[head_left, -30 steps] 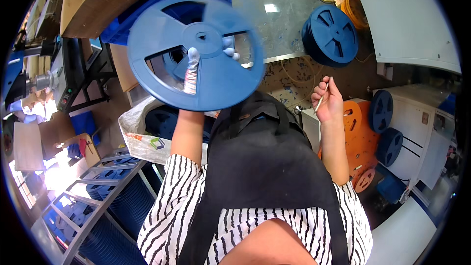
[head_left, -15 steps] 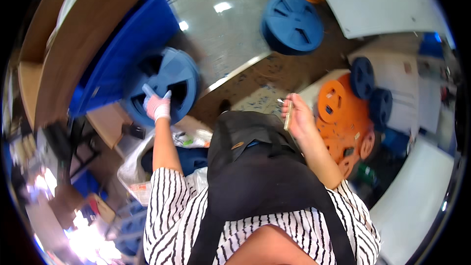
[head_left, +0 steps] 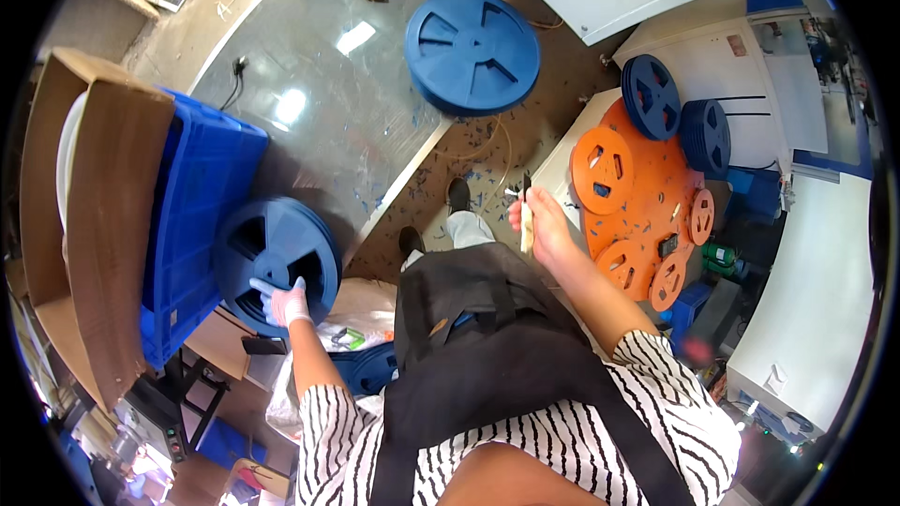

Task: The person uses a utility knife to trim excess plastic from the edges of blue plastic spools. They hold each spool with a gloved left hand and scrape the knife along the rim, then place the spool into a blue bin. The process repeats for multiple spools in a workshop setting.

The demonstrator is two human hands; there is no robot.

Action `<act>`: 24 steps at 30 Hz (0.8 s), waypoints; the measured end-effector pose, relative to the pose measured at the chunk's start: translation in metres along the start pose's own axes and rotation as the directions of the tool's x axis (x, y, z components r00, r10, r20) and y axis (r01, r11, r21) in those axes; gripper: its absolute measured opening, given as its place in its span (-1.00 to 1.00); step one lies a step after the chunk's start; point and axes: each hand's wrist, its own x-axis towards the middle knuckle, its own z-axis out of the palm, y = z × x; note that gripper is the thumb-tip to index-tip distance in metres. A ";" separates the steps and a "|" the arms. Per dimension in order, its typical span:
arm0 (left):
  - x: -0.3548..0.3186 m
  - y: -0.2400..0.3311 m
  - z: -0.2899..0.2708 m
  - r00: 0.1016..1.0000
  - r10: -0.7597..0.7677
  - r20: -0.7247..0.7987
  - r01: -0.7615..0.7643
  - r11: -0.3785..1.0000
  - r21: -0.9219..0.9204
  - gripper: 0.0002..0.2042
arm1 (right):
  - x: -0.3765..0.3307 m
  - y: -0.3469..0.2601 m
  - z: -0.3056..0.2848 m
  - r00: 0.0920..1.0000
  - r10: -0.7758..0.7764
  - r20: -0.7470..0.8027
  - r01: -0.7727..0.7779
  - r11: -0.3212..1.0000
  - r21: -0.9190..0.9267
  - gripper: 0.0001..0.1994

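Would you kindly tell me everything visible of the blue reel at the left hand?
The blue reel is round and plastic-looking, with a central hub and broad cut-outs between solid spokes. Layered edges show along its right side; whether other reels are stacked beneath is unclear. Its face turns up toward the camera, beside the blue crate. The left hand lies over its face near the hub.

The gloved left hand [head_left: 284, 304] touches a round blue plastic reel [head_left: 278, 245]. The right hand [head_left: 547, 227] grips a slim cream-handled tool [head_left: 527, 225].
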 end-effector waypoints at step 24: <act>-0.140 0.350 0.011 0.520 0.806 -0.283 -0.854 0.491 -0.171 -0.19 | 0.171 -0.090 0.017 0.947 -0.285 -0.148 0.311 0.927 0.208 -0.78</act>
